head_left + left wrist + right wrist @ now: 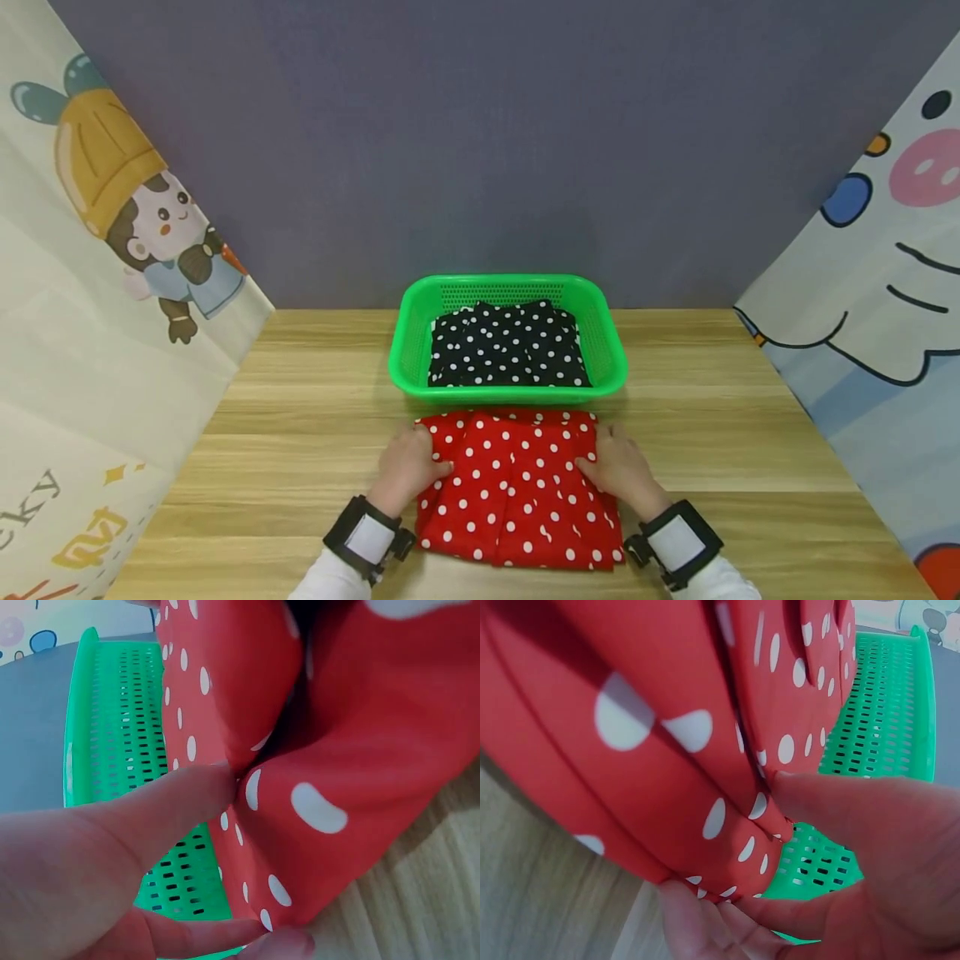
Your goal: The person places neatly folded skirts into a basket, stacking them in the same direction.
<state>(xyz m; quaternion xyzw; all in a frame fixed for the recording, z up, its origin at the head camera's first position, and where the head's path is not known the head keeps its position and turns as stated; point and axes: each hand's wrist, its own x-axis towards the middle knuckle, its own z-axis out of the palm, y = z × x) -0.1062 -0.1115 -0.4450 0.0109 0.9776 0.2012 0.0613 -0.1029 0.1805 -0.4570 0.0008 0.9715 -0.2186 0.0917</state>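
Note:
A red cloth with white polka dots (517,492), folded into a rough rectangle, is at the front middle of the table. My left hand (407,467) pinches its left side near the far corner, thumb on top. On the opposite side my right hand (621,468) grips the cloth the same way. In the left wrist view the thumb presses into the red fabric (315,806) while fingers curl beneath its edge. The right wrist view has the thumb on the pleated layers (712,817) and fingertips under the border.
Just beyond the red cloth stands a green perforated basket (510,393). Inside it lies a folded black cloth with white dots (510,346). The wooden table (300,450) meets a dark grey wall (495,142), with cartoon-printed sheets (90,350) at both sides.

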